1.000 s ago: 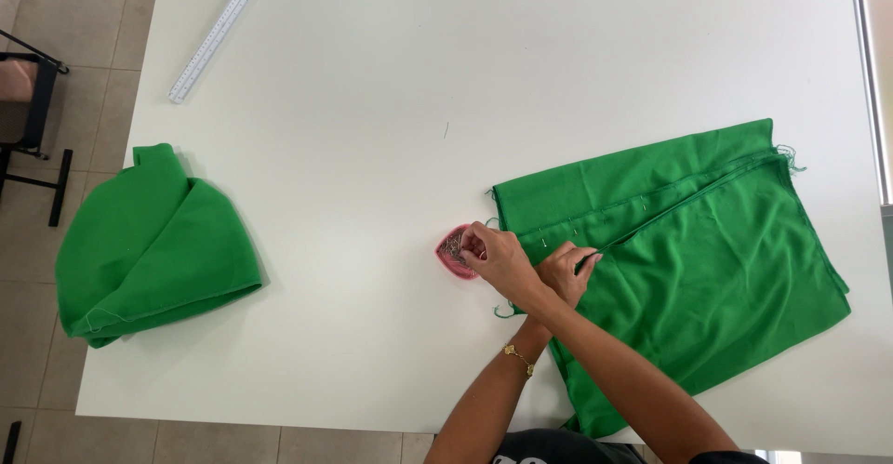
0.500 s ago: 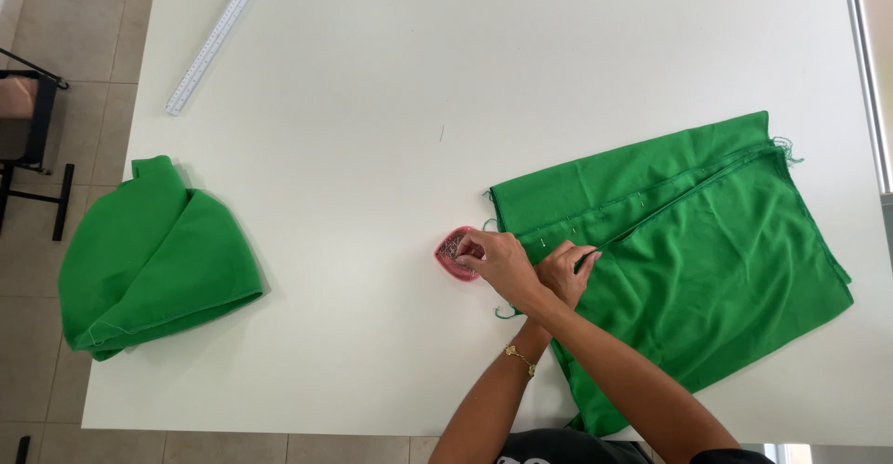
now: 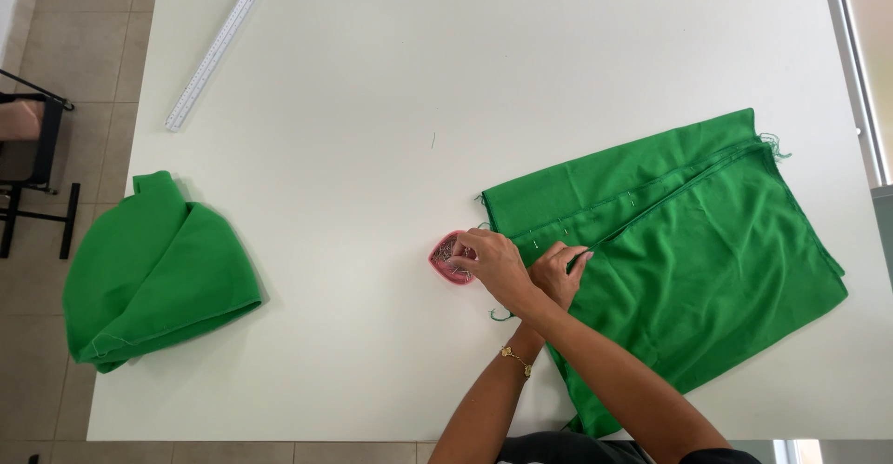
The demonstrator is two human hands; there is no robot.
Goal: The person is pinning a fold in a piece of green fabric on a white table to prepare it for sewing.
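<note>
At the near left corner of the green cloth [image 3: 688,241] spread on the white worktop [image 3: 372,101], the left hand [image 3: 561,273] pinches the pinned fold, while the right hand [image 3: 493,261], crossed over it, stays dipped in the pink pin dish [image 3: 445,261] as before, fingers curled, though I cannot tell if they grasp a pin.

Crossed hands: pink pin dish [image 3: 450,259], green fabric [image 3: 688,269]

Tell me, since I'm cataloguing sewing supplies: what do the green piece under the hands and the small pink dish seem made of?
Green piece: looks like woven cloth, matte; it drapes in soft folds and frays at one corner. Pink dish: probably moulded plastic, smooth rim, though too small to be sure.
</note>
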